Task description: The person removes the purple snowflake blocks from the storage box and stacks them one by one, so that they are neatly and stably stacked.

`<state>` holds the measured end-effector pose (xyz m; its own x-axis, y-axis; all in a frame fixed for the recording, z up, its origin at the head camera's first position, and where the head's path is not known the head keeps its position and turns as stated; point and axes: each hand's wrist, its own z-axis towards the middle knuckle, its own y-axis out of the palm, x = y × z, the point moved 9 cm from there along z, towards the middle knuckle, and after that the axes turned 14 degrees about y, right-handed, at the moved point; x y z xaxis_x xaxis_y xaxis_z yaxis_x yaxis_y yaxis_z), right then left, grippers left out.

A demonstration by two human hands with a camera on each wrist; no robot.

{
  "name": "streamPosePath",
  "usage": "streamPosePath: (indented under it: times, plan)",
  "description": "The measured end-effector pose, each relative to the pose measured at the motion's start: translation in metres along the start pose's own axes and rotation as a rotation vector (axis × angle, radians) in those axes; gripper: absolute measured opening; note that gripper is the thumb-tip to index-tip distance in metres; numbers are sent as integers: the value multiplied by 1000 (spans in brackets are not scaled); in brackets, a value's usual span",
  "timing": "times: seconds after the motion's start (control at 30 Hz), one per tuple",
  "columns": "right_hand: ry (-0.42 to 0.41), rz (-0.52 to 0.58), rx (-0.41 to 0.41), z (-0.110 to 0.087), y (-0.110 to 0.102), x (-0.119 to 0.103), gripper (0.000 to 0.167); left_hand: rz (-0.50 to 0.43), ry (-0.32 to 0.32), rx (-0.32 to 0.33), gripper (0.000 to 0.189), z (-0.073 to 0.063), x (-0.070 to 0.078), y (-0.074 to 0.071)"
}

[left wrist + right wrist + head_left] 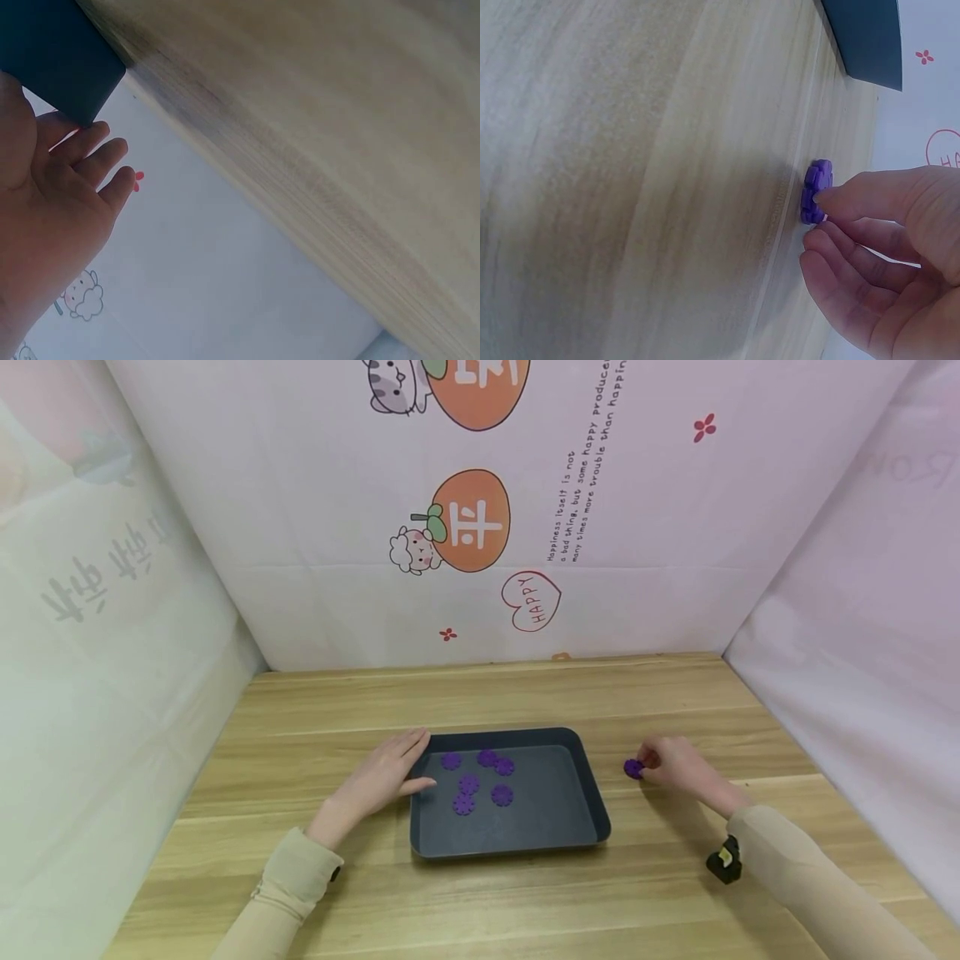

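Observation:
A dark grey tray (pixel 525 857) lies on the table with several purple notched discs (pixel 502 795) in its left half. My left hand (pixel 382 781) rests at the tray's left side, fingers extended along the far left corner and thumb reaching over the rim. Seen in the left wrist view, its fingers are loosely bent beside the tray's corner (pixel 90 75). To the right of the tray, my right hand (pixel 675 764) pinches another purple notched disc (pixel 633 768) between thumb and forefinger. This disc (pixel 817 191) stands tilted close over the wood in the right wrist view, partly hidden by the thumb.
The wooden table (pixel 495 910) runs back to a white printed cloth (pixel 630 610) hanging behind it. More pale cloth hangs at the left (pixel 112 693) and right (pixel 862 652) sides. A small black device (pixel 724 860) sits at the right wrist.

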<state>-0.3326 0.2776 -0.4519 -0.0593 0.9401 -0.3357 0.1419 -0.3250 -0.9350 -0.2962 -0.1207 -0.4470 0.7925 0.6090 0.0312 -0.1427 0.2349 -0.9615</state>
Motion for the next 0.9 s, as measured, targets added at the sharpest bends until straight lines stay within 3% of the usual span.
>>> streamPosePath:
  times: [0.9]
  plan:
    - [8,-4,11,-2,-3,0,9,7,-4,-4,78,0,2,-3]
